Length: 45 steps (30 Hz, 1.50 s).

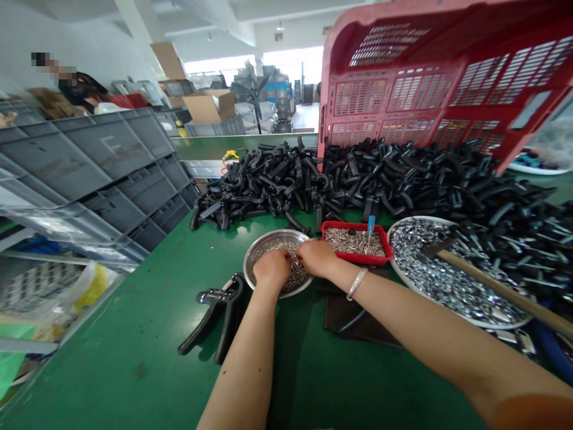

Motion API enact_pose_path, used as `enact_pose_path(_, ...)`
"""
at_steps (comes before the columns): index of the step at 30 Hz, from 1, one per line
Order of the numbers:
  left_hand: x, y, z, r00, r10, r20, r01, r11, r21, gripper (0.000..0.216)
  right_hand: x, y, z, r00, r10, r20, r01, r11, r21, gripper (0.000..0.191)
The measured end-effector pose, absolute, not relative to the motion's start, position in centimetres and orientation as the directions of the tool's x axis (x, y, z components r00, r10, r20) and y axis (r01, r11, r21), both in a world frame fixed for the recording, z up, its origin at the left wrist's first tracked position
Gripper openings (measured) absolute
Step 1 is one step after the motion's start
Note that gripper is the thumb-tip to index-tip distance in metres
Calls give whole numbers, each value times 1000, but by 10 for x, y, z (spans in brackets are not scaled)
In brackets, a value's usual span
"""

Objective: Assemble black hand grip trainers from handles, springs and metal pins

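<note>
Both my hands are over a round metal bowl (251, 270) of small metal parts (299, 276). My left hand (272, 269) reaches into the bowl with its fingers curled, and what they hold is hidden. At the bowl's right rim, my right hand (317, 258) has its fingers bent together over the parts; anything pinched there is too small to make out. Left of my left forearm lies a black hand gripper (219, 310) with a spring near its top. Behind my right hand sits a red tray (380, 260) full of metal pins, with a blue-handled screwdriver (371, 226) standing in it.
Black handles (286, 179) are heaped across the back, beneath a tipped red crate (389, 89). A hammer (487, 278) rests on a white basin (405, 280) of shiny metal pieces at right. Grey crates (98, 155) stand at left, with a person (80, 89) beyond.
</note>
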<state>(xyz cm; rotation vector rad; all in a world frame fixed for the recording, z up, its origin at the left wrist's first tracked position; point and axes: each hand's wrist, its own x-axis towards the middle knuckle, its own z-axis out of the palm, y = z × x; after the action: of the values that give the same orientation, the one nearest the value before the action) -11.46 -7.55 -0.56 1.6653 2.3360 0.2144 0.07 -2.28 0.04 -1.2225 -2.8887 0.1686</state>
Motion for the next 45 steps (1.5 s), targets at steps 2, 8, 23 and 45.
enact_pose_path(2, -113, -74, -5, -318, 941, -118, 893, 339, 295, 25, 8, -22, -4, -710, 705, -1, 699, 704, -129, 21)
enact_pose_path(8, -116, -73, -6, -316, 945, -84, 845, 321, 428, 23, 16, -19, -12, -724, 679, 125, 634, 726, -266, 18)
enact_pose_path(23, -18, -101, -4, 179, 982, 57, 910, -187, 370, 19, 186, -78, -32, -291, 850, 439, 757, 486, -438, 21)
enact_pose_path(45, -12, -104, -16, 158, 985, 69, 942, -172, 289, 19, 186, -80, -58, -273, 800, 534, 663, 559, -498, 16)
